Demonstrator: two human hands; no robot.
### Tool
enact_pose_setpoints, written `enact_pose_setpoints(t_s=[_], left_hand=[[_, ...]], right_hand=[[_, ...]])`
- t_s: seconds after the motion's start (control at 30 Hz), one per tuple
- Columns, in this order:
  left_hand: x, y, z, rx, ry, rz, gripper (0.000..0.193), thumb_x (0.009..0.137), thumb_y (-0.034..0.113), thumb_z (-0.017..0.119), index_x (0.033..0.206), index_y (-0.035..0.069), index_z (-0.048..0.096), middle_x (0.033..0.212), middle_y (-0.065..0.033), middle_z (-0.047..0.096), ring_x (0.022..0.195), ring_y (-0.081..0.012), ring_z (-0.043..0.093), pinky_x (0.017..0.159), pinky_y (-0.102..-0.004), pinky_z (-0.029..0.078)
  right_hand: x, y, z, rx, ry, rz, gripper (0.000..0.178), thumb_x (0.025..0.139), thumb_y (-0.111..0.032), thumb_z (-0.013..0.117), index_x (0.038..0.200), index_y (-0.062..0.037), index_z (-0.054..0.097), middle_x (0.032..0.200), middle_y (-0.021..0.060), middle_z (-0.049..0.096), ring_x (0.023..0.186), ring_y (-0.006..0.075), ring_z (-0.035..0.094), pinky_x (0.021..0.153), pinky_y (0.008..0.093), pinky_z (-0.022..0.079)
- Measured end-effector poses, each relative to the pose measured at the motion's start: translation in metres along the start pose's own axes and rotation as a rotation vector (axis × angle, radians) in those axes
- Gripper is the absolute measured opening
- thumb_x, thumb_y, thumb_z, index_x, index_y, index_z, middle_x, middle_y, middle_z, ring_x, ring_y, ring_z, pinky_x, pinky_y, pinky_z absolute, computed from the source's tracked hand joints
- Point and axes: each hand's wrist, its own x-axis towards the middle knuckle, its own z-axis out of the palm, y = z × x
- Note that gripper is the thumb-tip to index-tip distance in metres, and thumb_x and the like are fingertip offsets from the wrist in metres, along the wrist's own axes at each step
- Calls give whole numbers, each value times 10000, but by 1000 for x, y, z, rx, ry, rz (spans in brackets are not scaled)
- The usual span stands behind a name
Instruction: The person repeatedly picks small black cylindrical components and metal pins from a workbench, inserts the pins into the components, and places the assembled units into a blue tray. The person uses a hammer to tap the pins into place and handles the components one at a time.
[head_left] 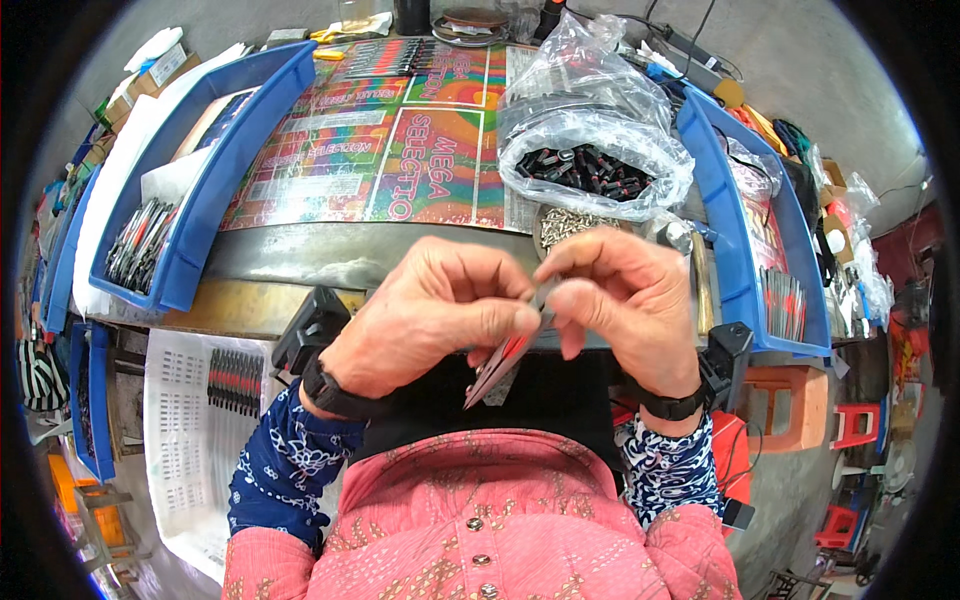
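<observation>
In front of my body, a slim grey pointed tool (500, 369) with a red strip hangs tip down between my hands; its exact kind I cannot make out. My left hand (445, 300) is closed in a pinch on its upper end. My right hand (625, 300) is closed beside it, thumb and forefinger together at the top; whatever small thing they pinch is hidden. Just beyond the right fingers lies a heap of small metal pins (565, 226). Behind that, a clear plastic bag (660, 195) holds many black pieces with red marks (580, 172).
A blue bin (185, 255) with slim dark tools stands at left, another blue bin (740, 262) at right. A colourful printed sheet (440, 150) covers the bench, with a row of tools (390, 58) at its back. Below left, a white basket (190, 470) holds black-and-red tools (237, 382).
</observation>
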Motion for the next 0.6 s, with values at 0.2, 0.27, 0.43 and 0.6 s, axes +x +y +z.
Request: enact_pose_setpoints(t_s=[0.2,0.27,0.43,0.6], left_hand=[[-4,-15,8,69,111,50,137,914,81,680,1000,-23,661,839,-16,664,724,-35,574,633,-204,474],[-2,-23,14,161,208,166,148,904,59,687,1020,-26,652,871,-24,672,767,-41,592,674,-215,499],[3,-38,29,359,412,331,189,847,27,723,1009,-22,640,852,-55,666,741,-77,611,650,-244,507],[9,-44,27,562,492,457,185,809,1,720,975,-12,640,797,-102,637,684,-138,620,632,-273,506]], right_hand=[[-8,10,-2,80,15,47,128,911,-50,674,1004,30,637,776,38,637,583,74,596,504,196,477],[-8,17,1,86,88,1,152,895,-45,691,1001,45,630,774,62,648,584,104,623,485,211,494],[-9,30,8,43,188,-33,142,910,-46,688,1014,17,614,792,30,644,601,59,584,527,193,479],[-8,36,11,53,227,-47,153,907,-39,690,1029,9,612,822,31,650,607,60,587,533,193,484]])
